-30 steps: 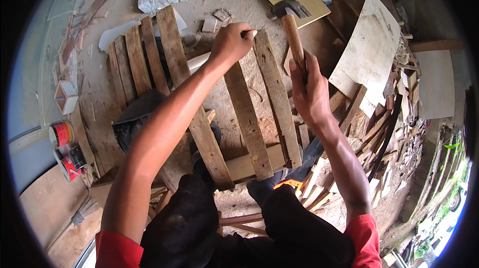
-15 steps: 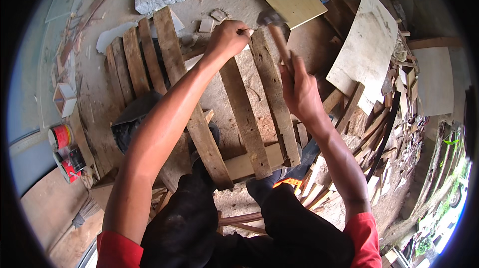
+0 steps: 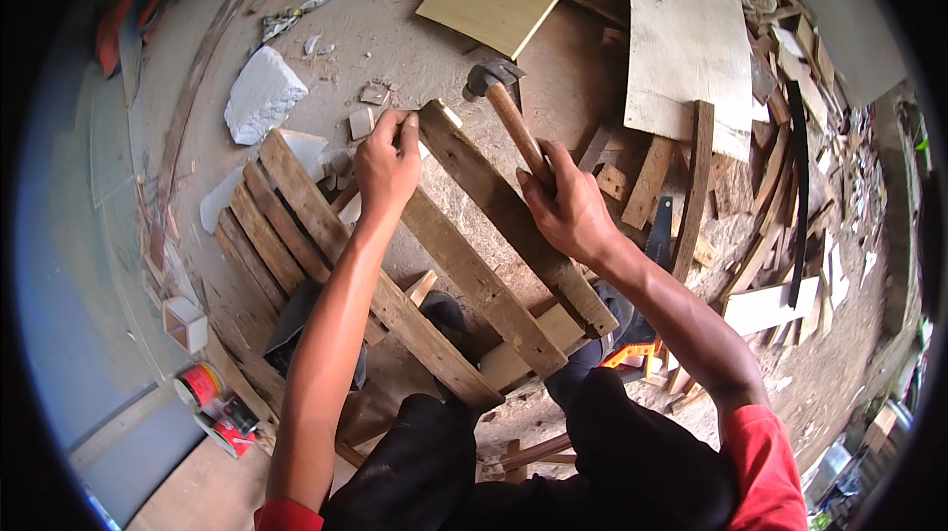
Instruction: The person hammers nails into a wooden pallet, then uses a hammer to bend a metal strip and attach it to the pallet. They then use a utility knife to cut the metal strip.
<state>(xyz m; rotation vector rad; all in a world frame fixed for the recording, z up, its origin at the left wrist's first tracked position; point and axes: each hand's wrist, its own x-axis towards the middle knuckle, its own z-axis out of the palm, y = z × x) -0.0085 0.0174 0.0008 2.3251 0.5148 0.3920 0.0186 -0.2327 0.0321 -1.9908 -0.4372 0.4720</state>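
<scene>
My right hand (image 3: pixel 570 207) is closed round the wooden handle of a hammer (image 3: pixel 516 128). The metal head is up, just right of the far end of a worn wooden slat (image 3: pixel 513 210). My left hand (image 3: pixel 388 167) is pinched closed at that same slat end; whatever its fingertips hold is hidden. This slat belongs to a slatted wooden frame, with a second slat (image 3: pixel 484 279) and a third slat (image 3: pixel 405 324) to its left. Several more slats (image 3: pixel 269 235) lie farther left. A pale crosspiece (image 3: pixel 533 345) runs under the near ends.
At right lie a handsaw (image 3: pixel 660 230) with an orange handle, a white board (image 3: pixel 686 37) and scrap wood. A yellowish panel (image 3: pixel 492 0) lies at the back, a white block (image 3: pixel 265 94) at the back left. Red cans (image 3: pixel 202 386) stand at left.
The whole view has shifted and turned. The hammer head, blurred near the slat end before, now shows sharply a little to its right. My left hand stays by the slat end, its thumb now in sight.
</scene>
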